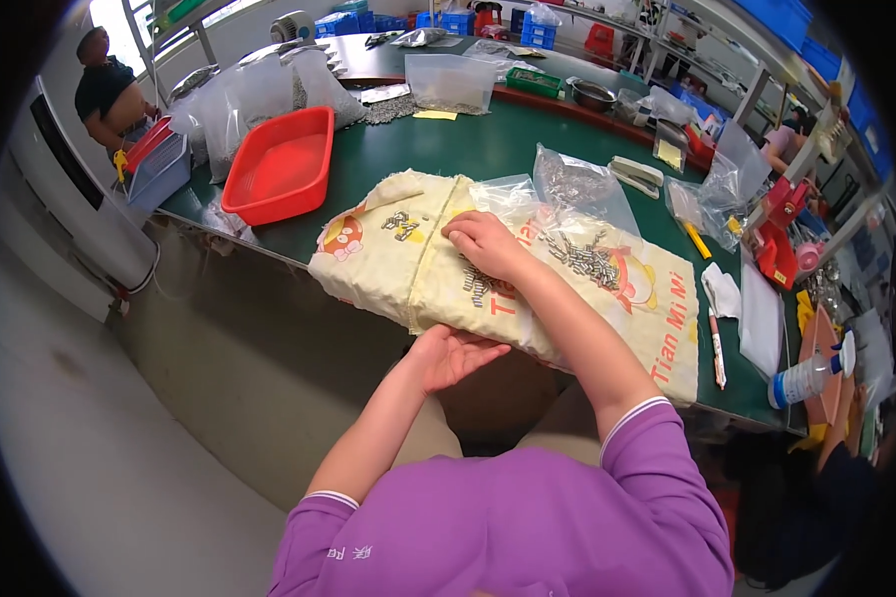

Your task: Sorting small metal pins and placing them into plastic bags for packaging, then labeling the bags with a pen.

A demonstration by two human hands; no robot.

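Small metal parts [584, 263] lie in the middle of the frame on a cream printed cloth [438, 239]: a dense pile right of centre, a smaller cluster nearer the middle and a few at upper left of the cloth. The right hand [483, 245] rests over the cloth just above the middle cluster, fingers bent downward; whether they pinch anything cannot be told. Its forearm crosses between that cluster and the dense pile. The left hand [456, 360], palm up, loosely open and seemingly bare, is at the cloth's lower edge.

Clear plastic bags [579, 187] lie against the cloth's upper edge. Farther out on the green worktop [388, 149] are a red tray [281, 169] at upper left, a clear tub [448, 84] at top centre, and a pen [717, 350] and white tissue [722, 291] at right.
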